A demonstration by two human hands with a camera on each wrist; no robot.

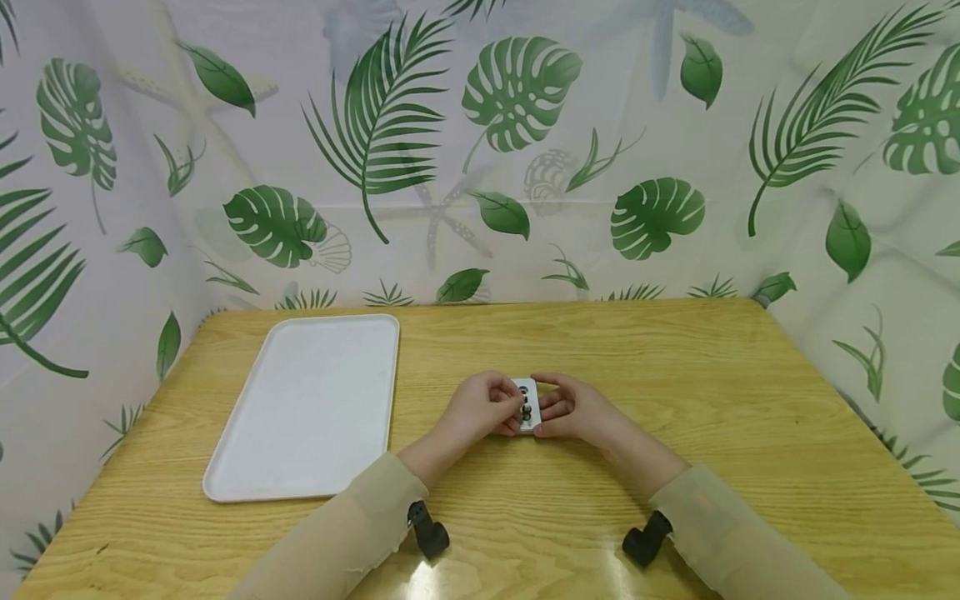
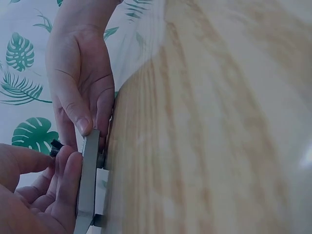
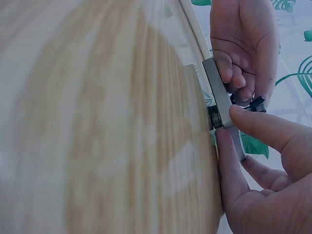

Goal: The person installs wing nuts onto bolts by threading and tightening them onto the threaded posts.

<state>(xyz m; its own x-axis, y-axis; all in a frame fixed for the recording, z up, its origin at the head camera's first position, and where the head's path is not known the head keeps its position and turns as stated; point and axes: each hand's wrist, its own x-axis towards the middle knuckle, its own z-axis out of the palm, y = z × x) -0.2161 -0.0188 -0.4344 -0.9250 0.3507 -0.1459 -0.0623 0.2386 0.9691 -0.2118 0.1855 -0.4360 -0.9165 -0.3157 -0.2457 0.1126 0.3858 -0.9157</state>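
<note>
A small light-grey plate point(image 1: 534, 408) with dark round fittings on its face sits between the two hands, above the wooden table. My right hand point(image 1: 581, 412) grips the plate by its edges, thumb on one side and fingers on the other. From the left, my left hand point(image 1: 480, 406) pinches a small black threaded piece point(image 3: 257, 104) at the plate's face, its other fingers curled beside the plate. Short dark stubs point(image 3: 213, 117) project from the plate's underside in the right wrist view. The fingertips partly hide the fittings.
A white rectangular tray point(image 1: 307, 408) lies on the left of the wooden table point(image 1: 712, 383). A leaf-patterned cloth point(image 1: 555, 200) hangs behind and at both sides. Black wrist cameras point(image 1: 430, 533) sit under both sleeves.
</note>
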